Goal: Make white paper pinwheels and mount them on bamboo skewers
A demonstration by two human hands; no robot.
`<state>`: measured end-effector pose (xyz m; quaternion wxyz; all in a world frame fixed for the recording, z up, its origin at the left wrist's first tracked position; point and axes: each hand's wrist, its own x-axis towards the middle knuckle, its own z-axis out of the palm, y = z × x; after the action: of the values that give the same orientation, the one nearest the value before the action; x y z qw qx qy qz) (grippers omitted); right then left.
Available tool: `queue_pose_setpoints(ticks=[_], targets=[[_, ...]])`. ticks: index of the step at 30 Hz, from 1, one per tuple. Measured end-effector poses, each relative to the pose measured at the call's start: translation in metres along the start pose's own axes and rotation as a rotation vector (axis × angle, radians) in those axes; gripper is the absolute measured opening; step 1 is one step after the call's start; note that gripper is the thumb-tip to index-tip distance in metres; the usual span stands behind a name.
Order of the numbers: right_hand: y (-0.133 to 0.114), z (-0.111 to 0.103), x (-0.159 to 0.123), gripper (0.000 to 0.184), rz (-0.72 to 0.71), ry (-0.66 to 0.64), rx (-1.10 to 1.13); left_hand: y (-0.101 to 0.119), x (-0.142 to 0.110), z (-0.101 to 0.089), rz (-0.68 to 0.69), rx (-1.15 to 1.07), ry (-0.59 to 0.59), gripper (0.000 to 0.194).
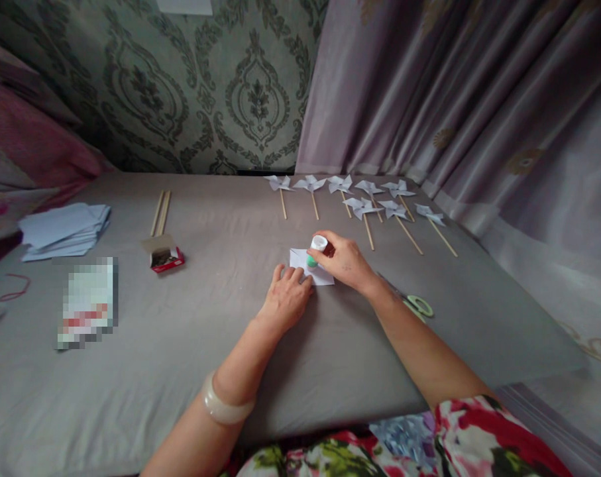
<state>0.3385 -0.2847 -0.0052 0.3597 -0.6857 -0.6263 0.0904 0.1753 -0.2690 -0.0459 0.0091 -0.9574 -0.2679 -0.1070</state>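
Nearest the camera, the person's floral garment (479, 430) in red, white and green lies along the near edge of the grey cloth-covered counter (195, 331), and a pale, glossy bangle (225, 405) circles the left wrist. Beyond it, the left hand (286, 295) is loosely spread, palm down, its fingertips on the near left part of a small white paper square (324, 277) with a crease line showing at its upper left. The right hand (348, 262) is closed around a white-and-green plastic glue stick (315, 253), held nearly upright over the paper square, green part lower; whether its tip touches the paper cannot be told. Scissors with light green handles (419, 305) lie to the right, partly hidden by the right forearm. Over on the left are a pixelated packet (89, 298) and a thin red cord (16, 291); a little farther, an open red cardboard box (165, 258) holds small dark items, near a stack of white paper sheets (64, 228). Thin wooden sticks (162, 212) lie just behind the box. At the far right, eight white paper pinwheels (362, 209) on wooden sticks lie in two uneven rows, before a mauve curtain (380, 86) and green patterned wallpaper (220, 79).
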Motion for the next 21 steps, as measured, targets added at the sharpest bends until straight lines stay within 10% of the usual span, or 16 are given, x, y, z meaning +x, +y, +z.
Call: queue_pose_setpoints(ticks=[21], targets=[[0.01, 0.015, -0.004, 0.016, 0.039, -0.036, -0.105, 0.001, 0.0, 0.001, -0.008, -0.03, -0.008, 0.03]])
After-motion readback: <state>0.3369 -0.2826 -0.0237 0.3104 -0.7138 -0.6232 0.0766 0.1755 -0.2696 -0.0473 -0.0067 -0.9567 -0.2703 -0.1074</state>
